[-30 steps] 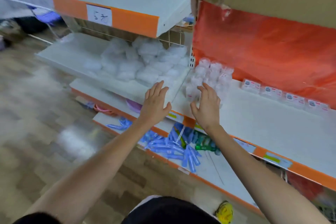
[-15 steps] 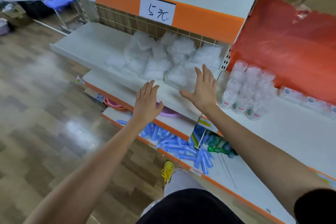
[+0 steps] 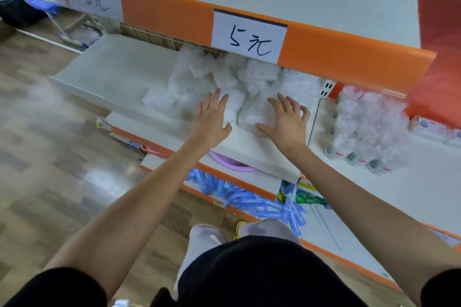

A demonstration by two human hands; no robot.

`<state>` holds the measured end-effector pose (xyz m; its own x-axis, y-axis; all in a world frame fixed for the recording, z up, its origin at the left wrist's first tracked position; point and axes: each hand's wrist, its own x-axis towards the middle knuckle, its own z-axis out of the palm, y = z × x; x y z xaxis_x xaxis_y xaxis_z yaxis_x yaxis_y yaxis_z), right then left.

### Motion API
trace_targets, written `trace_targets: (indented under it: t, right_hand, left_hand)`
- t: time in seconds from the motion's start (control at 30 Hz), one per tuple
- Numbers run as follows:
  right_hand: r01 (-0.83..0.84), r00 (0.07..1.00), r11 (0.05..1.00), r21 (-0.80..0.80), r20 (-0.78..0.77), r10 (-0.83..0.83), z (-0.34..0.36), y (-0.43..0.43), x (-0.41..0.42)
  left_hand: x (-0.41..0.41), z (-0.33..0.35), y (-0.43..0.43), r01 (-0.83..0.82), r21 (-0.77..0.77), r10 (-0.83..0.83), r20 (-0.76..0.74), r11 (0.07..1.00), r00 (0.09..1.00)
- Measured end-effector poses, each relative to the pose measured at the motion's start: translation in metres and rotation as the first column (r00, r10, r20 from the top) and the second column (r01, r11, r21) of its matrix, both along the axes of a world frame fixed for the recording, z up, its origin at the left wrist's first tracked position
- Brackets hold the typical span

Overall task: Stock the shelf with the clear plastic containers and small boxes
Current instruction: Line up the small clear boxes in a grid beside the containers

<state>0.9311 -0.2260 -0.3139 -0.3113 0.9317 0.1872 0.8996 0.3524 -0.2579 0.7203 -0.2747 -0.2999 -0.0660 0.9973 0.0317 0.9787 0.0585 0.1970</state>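
Where clear plastic containers [image 3: 224, 82] heap the shelf [image 3: 112, 75], left hand [image 3: 212, 119] and right hand [image 3: 287, 121] hover, fingers spread, empty, apparently to straighten them.

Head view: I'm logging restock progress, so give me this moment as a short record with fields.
clear packs: heaped at the right end of the middle shelf
left hand: open, fingers straight, at the front of the packs
right hand: open, fingers spread, on the packs
price tag: "5元", above the packs
bottles: next bay, to the right
small boxes: row right of the bottles
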Motion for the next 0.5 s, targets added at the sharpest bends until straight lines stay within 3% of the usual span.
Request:
trace_targets:
  t: [0.23, 0.5]
  right_hand:
    - [0.013, 0.994, 0.980, 0.199, -0.111, 0.010, -0.012, -0.016, -0.017]
    - [0.156, 0.975, 0.982, 0.101, -0.176, -0.137, -0.012, -0.028, -0.041]
  left_hand:
    - [-0.029, -0.016, 0.026, 0.146, -0.046, -0.148, -0.065, 0.988, 0.987]
    - [-0.057, -0.005, 0.029, 0.359, 0.056, -0.358, -0.033, 0.931, 0.933]
